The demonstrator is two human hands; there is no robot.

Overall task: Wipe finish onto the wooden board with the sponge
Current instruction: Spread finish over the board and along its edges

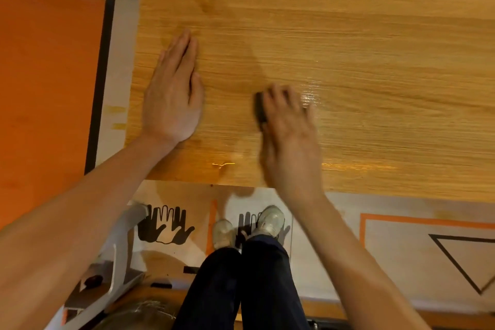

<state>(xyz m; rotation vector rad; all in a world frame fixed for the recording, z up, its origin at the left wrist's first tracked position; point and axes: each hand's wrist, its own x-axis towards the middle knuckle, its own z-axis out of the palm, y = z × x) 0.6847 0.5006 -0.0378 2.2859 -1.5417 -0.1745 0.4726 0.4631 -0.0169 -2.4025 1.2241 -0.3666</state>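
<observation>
A large wooden board point(361, 35) fills the upper and right part of the head view. My left hand point(172, 91) lies flat on its left end, palm down, fingers straight and together. My right hand point(288, 136) is blurred and presses a dark sponge point(260, 108) onto the board near its front edge; only the sponge's left end shows past my fingers. Wet, glossy finish point(310, 95) shines just right of the sponge. A darker stain sits at the upper left of the board.
An orange sheet point(48, 83) with a black edge lies left of the board. Below the board is pale floor covering with hand-shaped marks point(164, 225), an orange outline and a black triangle point(466, 260). My legs and shoes point(270, 221) stand at the bottom centre beside a metal frame point(117, 265).
</observation>
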